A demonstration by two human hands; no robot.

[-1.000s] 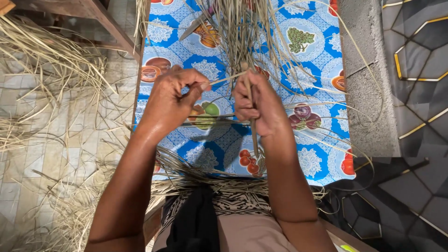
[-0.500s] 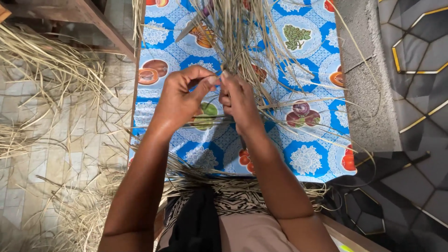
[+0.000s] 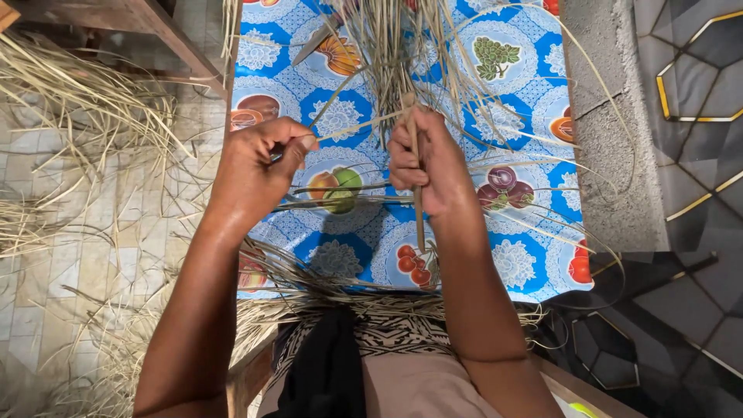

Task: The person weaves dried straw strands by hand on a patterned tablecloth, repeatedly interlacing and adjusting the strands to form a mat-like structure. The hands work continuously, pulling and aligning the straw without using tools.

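Head view: right hand (image 3: 424, 166) closed around straw bundle (image 3: 402, 46)

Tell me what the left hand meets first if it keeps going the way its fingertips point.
Probably the right hand: the left hand pinches a pale straw strand and points right along it; depth is unclear.

No packages, labels, signs or screens appear anywhere in the frame.
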